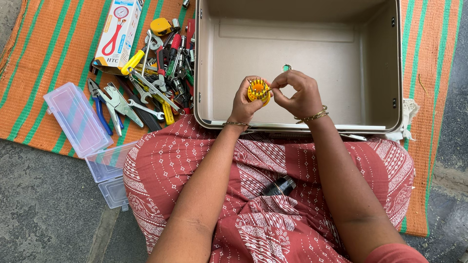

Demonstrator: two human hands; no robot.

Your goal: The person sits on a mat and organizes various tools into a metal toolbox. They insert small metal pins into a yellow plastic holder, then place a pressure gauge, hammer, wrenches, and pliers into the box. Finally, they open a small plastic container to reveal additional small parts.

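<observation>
While the left hand (243,102) grips a round yellow bit holder (258,91) over the open beige metal box (297,63), the right hand (297,95) pinches a small bit at its rim, tool pile (156,73) lying left on the striped mat (53,44).

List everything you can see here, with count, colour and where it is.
Bit holder: one, yellow and orange, round, held over the case.
Case: one, beige, open, on the mat.
Mat: one, orange with green stripes, on the ground.
Tool pile: many pliers, spanners and screwdrivers, mixed colours, left of the case.
Carton: one, white and red, top left.
Plastic boxes: two, clear, lower left.
Cylinder: one, black, on the lap.
Left hand: holds the bit holder.
Right hand: pinches at the holder's top.
</observation>
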